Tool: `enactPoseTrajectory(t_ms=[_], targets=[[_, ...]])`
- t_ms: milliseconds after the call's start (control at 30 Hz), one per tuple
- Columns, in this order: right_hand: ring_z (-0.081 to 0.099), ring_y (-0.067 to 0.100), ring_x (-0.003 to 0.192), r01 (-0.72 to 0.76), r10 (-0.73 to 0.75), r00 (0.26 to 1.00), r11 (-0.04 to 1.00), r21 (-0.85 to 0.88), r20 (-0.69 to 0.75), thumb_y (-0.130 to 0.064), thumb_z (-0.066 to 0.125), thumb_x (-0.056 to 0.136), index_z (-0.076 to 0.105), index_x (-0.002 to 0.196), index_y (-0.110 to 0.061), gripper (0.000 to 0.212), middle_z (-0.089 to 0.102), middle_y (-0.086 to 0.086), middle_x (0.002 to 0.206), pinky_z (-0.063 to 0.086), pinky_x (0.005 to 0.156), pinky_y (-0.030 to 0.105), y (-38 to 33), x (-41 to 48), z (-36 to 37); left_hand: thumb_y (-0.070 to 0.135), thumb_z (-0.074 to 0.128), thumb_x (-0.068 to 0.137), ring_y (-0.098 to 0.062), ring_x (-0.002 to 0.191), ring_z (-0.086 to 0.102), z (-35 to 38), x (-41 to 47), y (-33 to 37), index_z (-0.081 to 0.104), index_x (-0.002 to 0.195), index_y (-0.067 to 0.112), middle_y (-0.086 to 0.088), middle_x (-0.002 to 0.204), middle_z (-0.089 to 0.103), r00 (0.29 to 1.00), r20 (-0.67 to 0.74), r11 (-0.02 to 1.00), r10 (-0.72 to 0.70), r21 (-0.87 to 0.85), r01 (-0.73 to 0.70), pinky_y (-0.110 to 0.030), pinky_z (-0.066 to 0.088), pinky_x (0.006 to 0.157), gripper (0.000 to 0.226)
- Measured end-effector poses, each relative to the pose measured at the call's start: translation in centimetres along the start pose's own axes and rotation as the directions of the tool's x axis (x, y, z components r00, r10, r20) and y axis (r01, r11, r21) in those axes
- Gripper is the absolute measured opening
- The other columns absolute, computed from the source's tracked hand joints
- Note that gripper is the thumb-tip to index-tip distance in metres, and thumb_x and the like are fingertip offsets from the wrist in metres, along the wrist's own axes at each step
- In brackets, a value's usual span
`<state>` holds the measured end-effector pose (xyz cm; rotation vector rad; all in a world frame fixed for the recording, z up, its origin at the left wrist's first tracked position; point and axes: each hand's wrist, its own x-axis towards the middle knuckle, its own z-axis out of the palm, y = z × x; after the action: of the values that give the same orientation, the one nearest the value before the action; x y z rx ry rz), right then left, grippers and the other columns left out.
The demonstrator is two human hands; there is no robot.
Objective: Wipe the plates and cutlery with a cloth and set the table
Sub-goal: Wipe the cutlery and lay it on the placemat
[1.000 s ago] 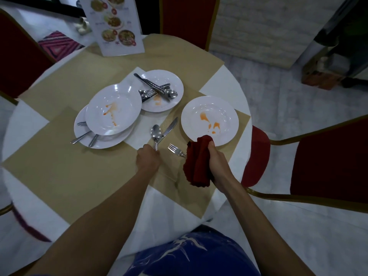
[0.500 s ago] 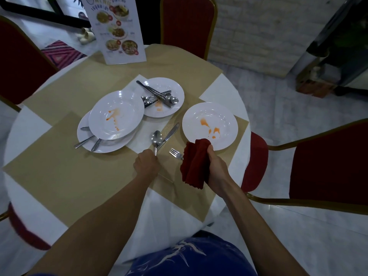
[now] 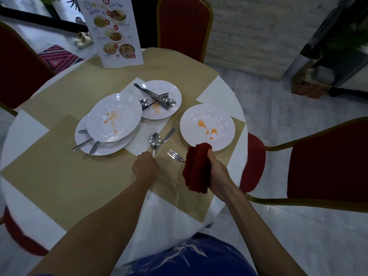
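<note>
My left hand [image 3: 143, 165] is curled round the handles of a spoon [image 3: 155, 140] and a knife [image 3: 168, 134] that lie on the placemat. My right hand [image 3: 216, 172] grips a folded dark red cloth [image 3: 197, 166] wrapped round a fork [image 3: 175, 155], whose tines stick out to the left. Just beyond the cloth sits a white plate [image 3: 207, 127] with orange sauce stains. At the left, a stained plate [image 3: 114, 117] is stacked on another plate with cutlery [image 3: 85, 143] under it. Farther back, a plate [image 3: 162, 99] carries several pieces of cutlery [image 3: 154, 96].
Beige placemats [image 3: 59, 172] cover the round white table [image 3: 23, 128]. A menu card [image 3: 114, 30] stands at the far edge. Red chairs stand at the far side [image 3: 183, 22], the right [image 3: 328, 156] and the left [image 3: 18, 64].
The camera has tilted so the table sits lower in view. Both hands keep their holds; the cloth and fork have barely shifted.
</note>
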<state>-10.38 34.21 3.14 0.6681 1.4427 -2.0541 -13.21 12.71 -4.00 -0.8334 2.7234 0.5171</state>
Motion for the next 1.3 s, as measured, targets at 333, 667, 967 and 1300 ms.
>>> enactPoseTrajectory(t_ms=[333,667,967,1300], targets=[[0.069,0.023,0.104,0.01,-0.01,0.999,1.0,0.018,0.034,-0.046,0.037,0.107,0.057,0.115,-0.023,0.031,0.068,0.003,0.115,0.058,0.082,0.034,-0.3,-0.1,0.1,0.028,0.057,0.098,-0.036,0.104,0.062,-0.2,-1.0,-0.9,0.06,0.111,0.006,-0.016,0.111,0.062,0.999,-0.034,0.999,0.034,0.024,-0.033,-0.039,0.044,0.083,0.026],[0.076,0.021,0.096,0.006,-0.003,0.996,1.0,-0.029,0.089,-0.045,0.044,0.106,0.063,0.119,-0.016,0.037,0.079,0.002,0.103,0.059,0.079,0.033,-0.1,0.5,0.8,0.025,0.057,0.091,-0.038,0.107,0.062,-0.8,-1.5,-1.2,0.061,0.108,0.004,-0.017,0.111,0.064,0.99,0.094,0.977,-0.104,-0.177,0.12,-0.039,0.047,0.085,0.028],[0.071,0.023,0.098,-0.007,0.008,0.998,1.0,-0.019,0.066,-0.03,0.051,0.106,0.062,0.11,-0.015,0.02,0.072,0.006,0.109,0.058,0.078,0.034,-0.8,1.5,3.0,0.014,0.06,0.092,-0.022,0.074,0.064,-2.6,-3.3,-0.9,0.06,0.074,0.01,-0.009,0.078,0.068,0.951,0.31,0.735,0.007,-0.646,0.206,-0.043,0.057,0.079,0.019],[0.068,0.033,0.099,-0.022,0.025,0.993,0.999,-0.026,0.119,-0.015,0.048,0.106,0.054,0.134,-0.009,0.029,0.065,0.026,0.12,0.057,0.088,0.051,-0.3,3.8,6.6,0.011,0.06,0.093,-0.014,0.067,0.069,-4.4,-8.9,1.0,0.07,0.101,0.009,-0.004,0.078,0.073,0.891,0.357,0.674,0.281,-0.734,0.082,-0.031,0.058,0.066,0.013]])
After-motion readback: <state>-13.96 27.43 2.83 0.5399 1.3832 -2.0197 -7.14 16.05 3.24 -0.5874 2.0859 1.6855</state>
